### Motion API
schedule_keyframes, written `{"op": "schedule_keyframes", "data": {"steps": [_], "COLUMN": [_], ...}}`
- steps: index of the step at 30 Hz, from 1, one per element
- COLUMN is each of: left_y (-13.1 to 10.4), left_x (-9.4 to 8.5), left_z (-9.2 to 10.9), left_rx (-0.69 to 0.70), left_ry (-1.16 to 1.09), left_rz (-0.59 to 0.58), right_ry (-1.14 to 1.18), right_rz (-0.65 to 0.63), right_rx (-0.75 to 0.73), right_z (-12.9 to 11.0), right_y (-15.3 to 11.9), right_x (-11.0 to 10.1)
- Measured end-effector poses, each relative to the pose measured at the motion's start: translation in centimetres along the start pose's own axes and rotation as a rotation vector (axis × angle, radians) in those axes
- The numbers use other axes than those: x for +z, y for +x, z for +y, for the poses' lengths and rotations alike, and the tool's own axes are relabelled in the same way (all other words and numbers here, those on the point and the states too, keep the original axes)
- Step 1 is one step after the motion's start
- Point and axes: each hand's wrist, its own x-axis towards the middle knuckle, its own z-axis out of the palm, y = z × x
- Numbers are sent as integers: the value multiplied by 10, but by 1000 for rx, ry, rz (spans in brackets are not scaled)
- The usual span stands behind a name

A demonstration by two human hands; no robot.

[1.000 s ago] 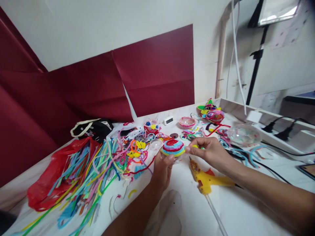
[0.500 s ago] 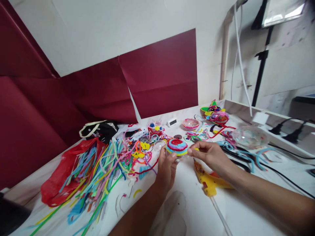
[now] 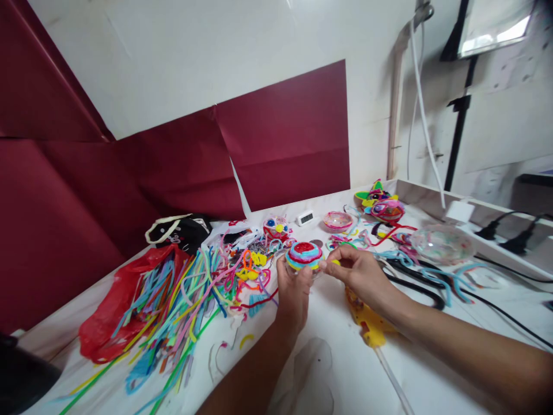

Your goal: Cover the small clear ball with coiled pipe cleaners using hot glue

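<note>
My left hand is closed around a clear plastic half ball. Rings of red, magenta, light blue and yellow pipe cleaner cover its top. With its fingertips my right hand pinches a yellow pipe cleaner at the right side of the half ball, where the yellow ring runs. Below my right forearm lies a yellow hot glue gun, partly hidden, with a translucent glue stick sticking out toward me.
At left, loose pipe cleaners spill from a red plastic bag. Behind are a black pouch, a small digital clock and a pink-rimmed clear bowl. A larger clear bowl, black cables and a power strip are at right.
My right fingertips have come closer to the half ball with the yellow pipe cleaner. Both hands have shifted slightly left against the table, and the view has tilted a little.
</note>
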Motion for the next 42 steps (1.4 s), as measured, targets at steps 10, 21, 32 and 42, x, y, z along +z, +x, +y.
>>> {"op": "schedule_keyframes", "data": {"steps": [10,21,32,42], "left_y": [5,5,5,1], "left_x": [0,-4,-1,0], "left_z": [3,-5,-3,-4], "left_rx": [-14,-21,-43,-32], "left_ry": [93,100,28,127], "left_rz": [56,96,123,190], "right_ry": [-32,-96,-207,-522], "right_rz": [-5,23,-113,63], "right_rx": [-4,-84,-202,-640], "right_z": [-5,3,-3,4], "right_y": [0,-1,-9,-15], "right_x": [8,13,2,-5]}}
